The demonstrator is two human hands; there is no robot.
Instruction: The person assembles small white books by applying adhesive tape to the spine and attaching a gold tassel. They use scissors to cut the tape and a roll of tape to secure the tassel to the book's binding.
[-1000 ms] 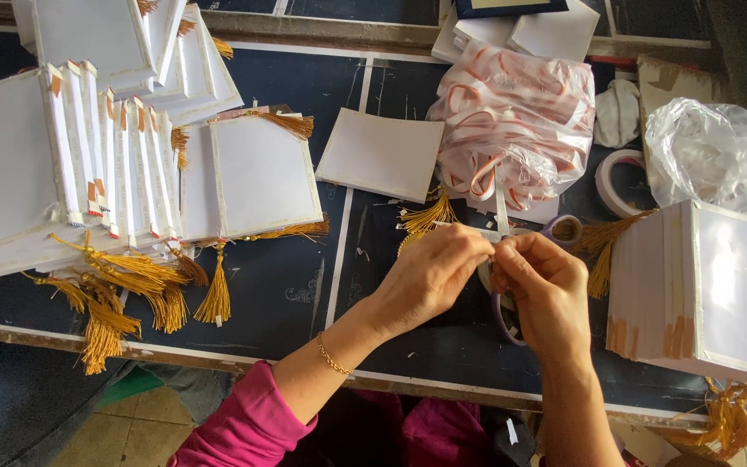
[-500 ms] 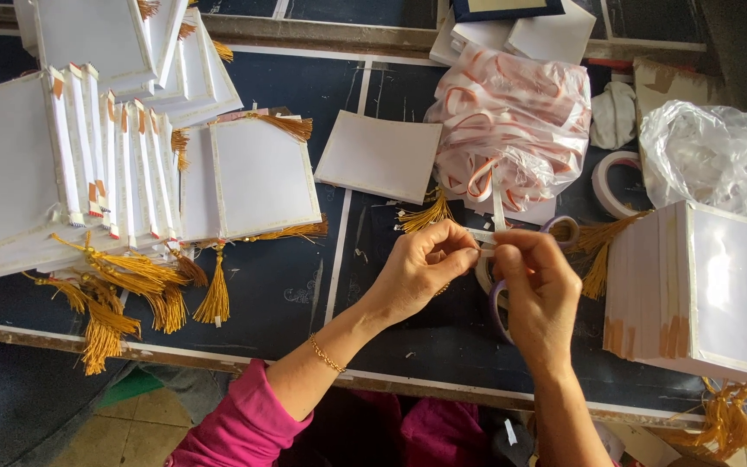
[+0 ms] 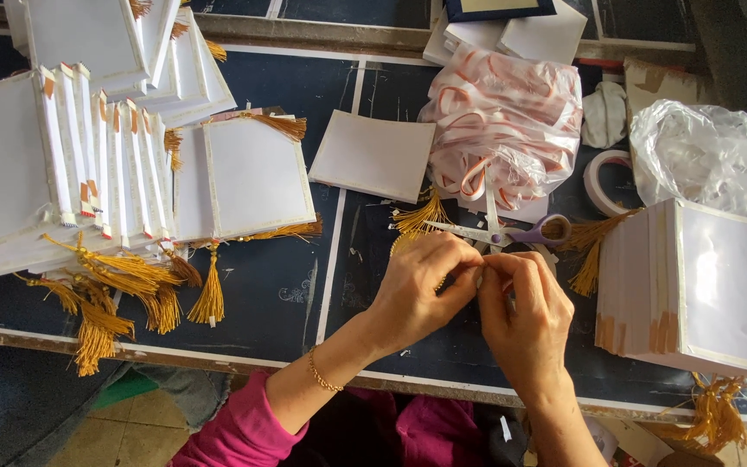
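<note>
My left hand [image 3: 421, 290] and my right hand [image 3: 525, 311] meet fingertip to fingertip over the dark table [image 3: 278, 294], pinching something small between them. What it is stays hidden by the fingers. A gold tassel [image 3: 417, 218] pokes out just beyond my left hand. Scissors with a purple handle [image 3: 512, 233] lie on the table right behind both hands. A single white square card [image 3: 373, 156] lies farther back.
White cards with gold tassels [image 3: 114, 173] are fanned in a pile at the left. A stack of white cards [image 3: 693, 285] stands at the right. Behind are a bag of pink-and-white strips [image 3: 503, 121], a tape roll [image 3: 603, 182] and a crumpled clear bag [image 3: 702, 156].
Both hands have stayed pressed together over the same spot, with small shifts of the fingers. The scissors now show behind them.
</note>
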